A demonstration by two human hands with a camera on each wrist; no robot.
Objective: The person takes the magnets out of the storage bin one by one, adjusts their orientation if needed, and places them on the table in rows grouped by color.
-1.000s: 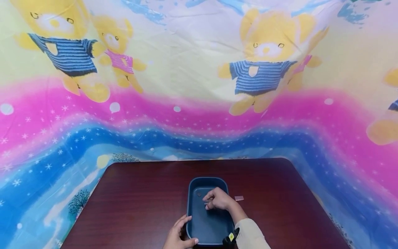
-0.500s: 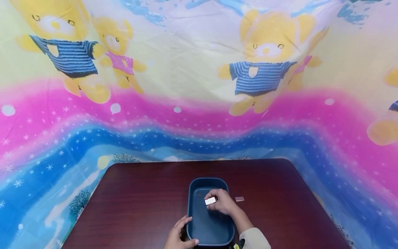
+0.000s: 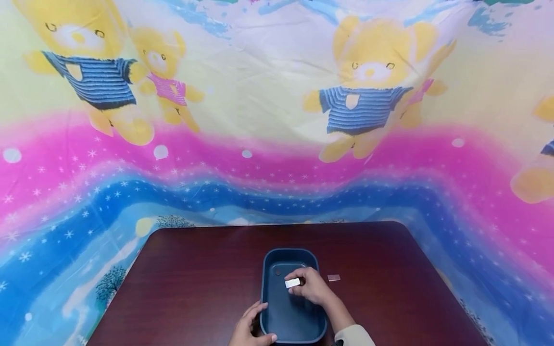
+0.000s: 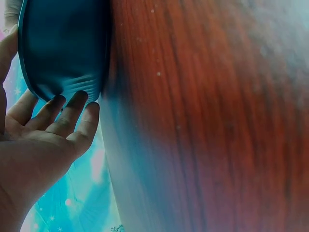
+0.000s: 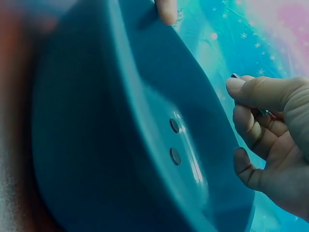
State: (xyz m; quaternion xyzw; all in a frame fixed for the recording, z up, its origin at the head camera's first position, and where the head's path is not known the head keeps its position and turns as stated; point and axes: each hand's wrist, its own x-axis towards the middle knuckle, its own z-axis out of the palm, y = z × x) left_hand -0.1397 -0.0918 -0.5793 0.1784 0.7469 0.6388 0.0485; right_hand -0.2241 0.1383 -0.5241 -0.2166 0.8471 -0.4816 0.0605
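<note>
A deep dark-blue rectangular tray [image 3: 285,317] stands near the front of the table. My left hand [image 3: 251,327] holds its near left corner, thumb over the rim; in the left wrist view its fingers [image 4: 72,116] lie against the outer wall. Over the tray, my right hand [image 3: 312,286] pinches a small shiny silver rectangular piece [image 3: 292,282] between thumb and fingers. In the right wrist view only the piece's edges show. A small dark round disc [image 3: 278,273] lies at the tray's far left; the right wrist view shows two disc shapes [image 5: 175,156], one possibly a reflection.
Another small flat rectangular piece [image 3: 333,278] lies on the dark reddish-brown table [image 3: 195,274], to the right of the tray. Behind the table hangs a cloth [image 3: 259,182] printed with bears and snowflakes.
The silver piece in my right hand has turned from edge-on to show its bright flat face. My right forearm has shifted slightly; my left hand keeps its place on the tray.
</note>
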